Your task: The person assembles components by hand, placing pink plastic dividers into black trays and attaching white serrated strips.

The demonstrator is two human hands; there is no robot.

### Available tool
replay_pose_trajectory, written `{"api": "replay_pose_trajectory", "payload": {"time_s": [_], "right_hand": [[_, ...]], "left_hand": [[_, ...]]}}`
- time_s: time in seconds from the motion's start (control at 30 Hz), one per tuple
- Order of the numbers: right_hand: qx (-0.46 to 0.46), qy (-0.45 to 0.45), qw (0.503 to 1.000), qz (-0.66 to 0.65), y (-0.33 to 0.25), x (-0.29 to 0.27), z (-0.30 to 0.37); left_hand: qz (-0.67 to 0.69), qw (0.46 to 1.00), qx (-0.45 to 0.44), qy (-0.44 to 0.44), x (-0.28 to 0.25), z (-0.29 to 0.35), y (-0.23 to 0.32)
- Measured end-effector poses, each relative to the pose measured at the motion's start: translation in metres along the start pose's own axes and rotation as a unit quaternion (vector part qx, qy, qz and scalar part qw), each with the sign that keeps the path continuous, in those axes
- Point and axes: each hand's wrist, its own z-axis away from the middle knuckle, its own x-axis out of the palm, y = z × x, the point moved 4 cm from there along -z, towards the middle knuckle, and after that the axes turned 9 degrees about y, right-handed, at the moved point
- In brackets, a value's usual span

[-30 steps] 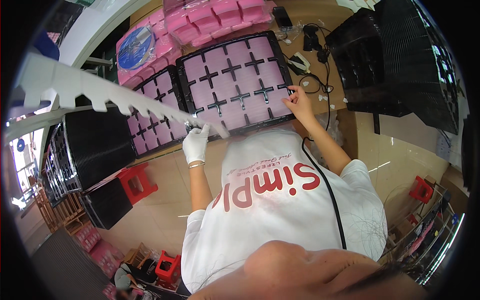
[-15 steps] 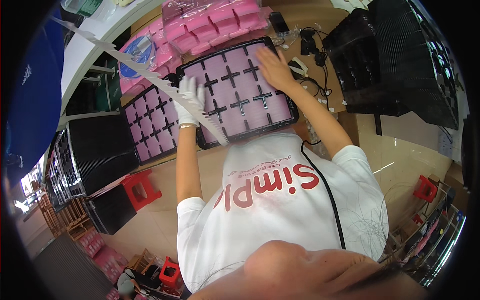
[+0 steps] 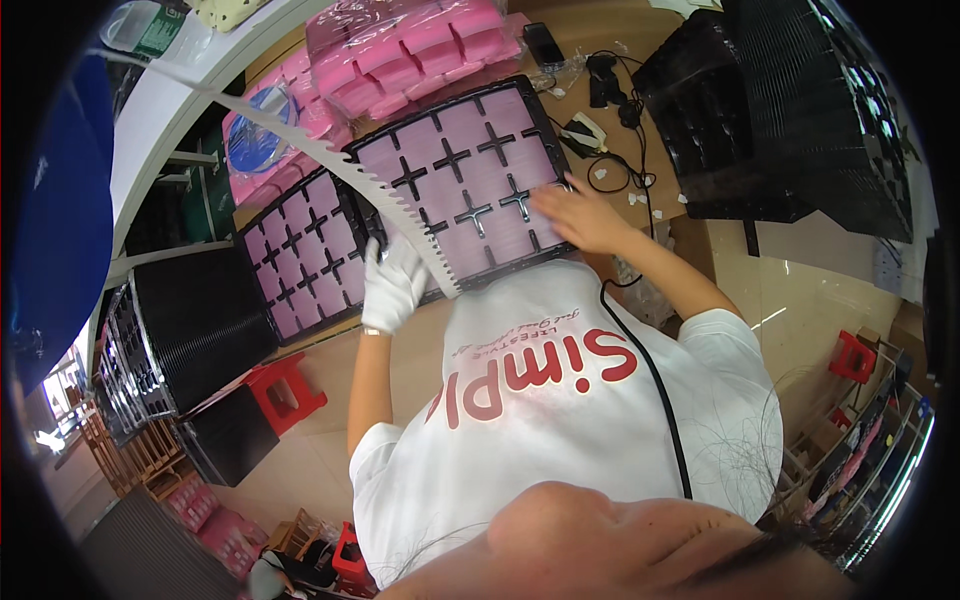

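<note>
While black divider tray [image 3: 452, 160] lies upper-centre of frame, long axis rising rightward, bare right hand [image 3: 588, 218] overlaps its right edge, fingers loosely extended; gloved left hand [image 3: 395, 284] at lower-left corner, grip can't be told.

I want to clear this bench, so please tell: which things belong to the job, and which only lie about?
Job, apparently:
- black cross-divided tray by left hand and right hand
- matching tray at its left

Lying about, apparently:
- bagged blue coil
- black phone-like device
- black cables
</note>
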Motion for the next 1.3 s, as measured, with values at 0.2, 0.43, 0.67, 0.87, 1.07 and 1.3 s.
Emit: {"api": "replay_pose_trajectory", "payload": {"time_s": [0.2, 0.43, 0.67, 0.87, 1.07, 1.3], "right_hand": [[0.053, 0.082, 0.994, -0.049, 0.024, 0.023, 0.071], [0.47, 0.192, 0.831, -0.229, 0.03, 0.067, 0.053], [0.378, 0.268, 0.882, -0.086, 0.025, 0.046, 0.044], [0.346, 0.292, 0.885, -0.108, 0.004, 0.019, 0.022], [0.385, 0.313, 0.859, -0.124, -0.002, 0.02, 0.032], [0.375, 0.332, 0.859, -0.104, -0.014, 0.01, 0.021]], "left_hand": [[0.145, 0.944, -0.273, 0.115, -0.011, 0.049, -0.002], [0.238, 0.723, -0.646, 0.058, 0.003, 0.056, -0.018], [0.541, 0.521, -0.563, 0.345, -0.014, 0.053, -0.028], [0.403, 0.508, -0.597, 0.471, -0.048, 0.18, -0.179], [0.386, 0.479, -0.67, 0.415, -0.02, 0.274, -0.249], [-0.146, 0.675, -0.695, 0.199, -0.016, 0.236, -0.247]]}}
